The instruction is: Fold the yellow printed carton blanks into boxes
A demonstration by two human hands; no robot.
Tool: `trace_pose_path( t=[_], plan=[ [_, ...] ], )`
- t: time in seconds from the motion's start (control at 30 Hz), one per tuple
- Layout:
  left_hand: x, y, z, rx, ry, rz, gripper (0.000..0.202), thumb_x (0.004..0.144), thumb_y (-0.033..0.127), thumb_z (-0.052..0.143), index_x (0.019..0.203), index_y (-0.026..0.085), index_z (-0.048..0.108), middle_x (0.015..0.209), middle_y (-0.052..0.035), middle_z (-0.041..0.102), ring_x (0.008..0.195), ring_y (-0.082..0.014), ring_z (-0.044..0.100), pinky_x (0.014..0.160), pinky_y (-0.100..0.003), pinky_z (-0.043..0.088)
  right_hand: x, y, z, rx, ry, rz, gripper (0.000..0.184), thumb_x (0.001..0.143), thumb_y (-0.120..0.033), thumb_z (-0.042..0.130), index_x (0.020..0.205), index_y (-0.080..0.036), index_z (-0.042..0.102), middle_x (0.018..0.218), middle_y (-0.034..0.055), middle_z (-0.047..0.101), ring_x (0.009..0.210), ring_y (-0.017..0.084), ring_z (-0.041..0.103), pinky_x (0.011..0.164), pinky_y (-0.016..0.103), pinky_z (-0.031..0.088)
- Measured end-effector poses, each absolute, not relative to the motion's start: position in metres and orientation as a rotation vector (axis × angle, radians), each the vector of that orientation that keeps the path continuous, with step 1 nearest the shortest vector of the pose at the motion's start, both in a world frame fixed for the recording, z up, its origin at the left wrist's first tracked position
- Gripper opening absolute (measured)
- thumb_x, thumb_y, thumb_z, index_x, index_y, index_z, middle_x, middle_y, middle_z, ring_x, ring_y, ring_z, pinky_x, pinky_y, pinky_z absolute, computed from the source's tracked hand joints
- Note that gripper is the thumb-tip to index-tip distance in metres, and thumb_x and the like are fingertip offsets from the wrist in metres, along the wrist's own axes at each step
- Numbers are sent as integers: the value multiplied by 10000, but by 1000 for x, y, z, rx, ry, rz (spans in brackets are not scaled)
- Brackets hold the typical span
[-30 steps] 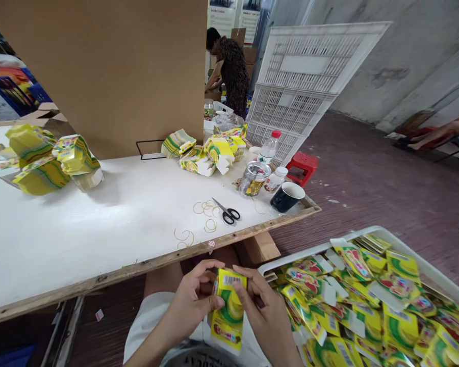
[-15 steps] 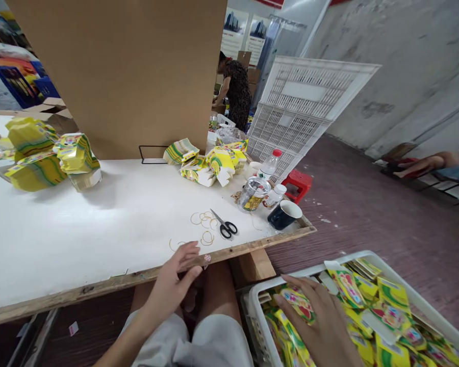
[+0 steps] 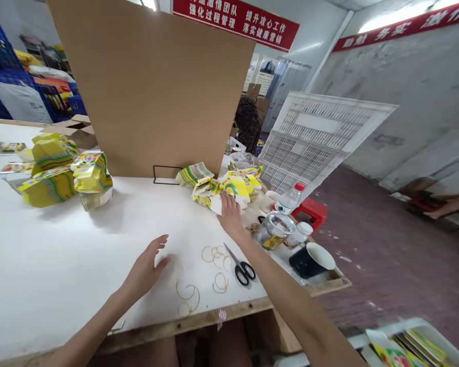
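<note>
My right hand reaches across the table to a pile of flattened yellow cartons. Its fingers are stretched out over the pile's near edge; whether they press on a carton I cannot tell. Above the white tabletop hovers my left hand, empty, thumb and fingers apart. Between the two arms lie several loose rubber bands and black-handled scissors. Stacks of yellow cartons stand at the table's left, and a thin black wire frame is beside the pile.
At the right edge are a dark mug, a clear jar and a red-capped bottle. A tall cardboard sheet rises behind. A white crate leans beyond. A basket of cartons sits lower right; a person bends behind.
My right hand has left the carton basket and swung forward to the pile on the table. My left hand has moved forward and left over the tabletop. The view has tilted up.
</note>
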State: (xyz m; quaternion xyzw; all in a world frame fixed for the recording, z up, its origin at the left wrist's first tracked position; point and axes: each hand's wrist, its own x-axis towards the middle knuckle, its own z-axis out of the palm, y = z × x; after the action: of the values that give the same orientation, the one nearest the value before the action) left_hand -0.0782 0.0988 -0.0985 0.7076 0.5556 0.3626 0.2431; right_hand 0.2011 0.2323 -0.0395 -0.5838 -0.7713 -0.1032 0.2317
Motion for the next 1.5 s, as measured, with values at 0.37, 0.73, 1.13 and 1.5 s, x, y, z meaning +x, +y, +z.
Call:
trace_pose_path(
  t=[0.37,0.73,1.13,1.5],
  plan=[
    [-75,108,-124,2072,1503,853,454,942,201,480,1380,292,407,1310,-107,636,1177,-266,649,962,-466,564,178,359,-43,-1482,-2208,-305,407,941,-260,622,1332,-172,549,1398,121,547,1280,303,512,1069,543,391],
    [-69,110,-119,1939,1482,895,444,932,229,505,1359,316,420,1255,-101,683,1144,-275,678,937,-464,575,186,353,0,-1306,-1853,261,292,887,-428,673,992,-155,682,1050,74,718,1039,247,651,963,476,478],
    [-38,74,-47,1849,1442,1435,698,864,316,661,1467,234,318,1507,-171,450,1417,-333,416,1150,-542,375,130,156,24,-1082,-1217,972,386,747,-406,723,1038,-197,580,1026,81,768,857,236,737,749,361,597],
    [-8,46,-43,878,928,1159,547,638,449,837,1055,117,714,960,-131,798,891,-345,750,795,-439,604,132,48,-1,-1316,-1412,715,355,720,-360,753,1047,-231,701,1119,91,679,1055,276,620,940,411,490]
  ],
)
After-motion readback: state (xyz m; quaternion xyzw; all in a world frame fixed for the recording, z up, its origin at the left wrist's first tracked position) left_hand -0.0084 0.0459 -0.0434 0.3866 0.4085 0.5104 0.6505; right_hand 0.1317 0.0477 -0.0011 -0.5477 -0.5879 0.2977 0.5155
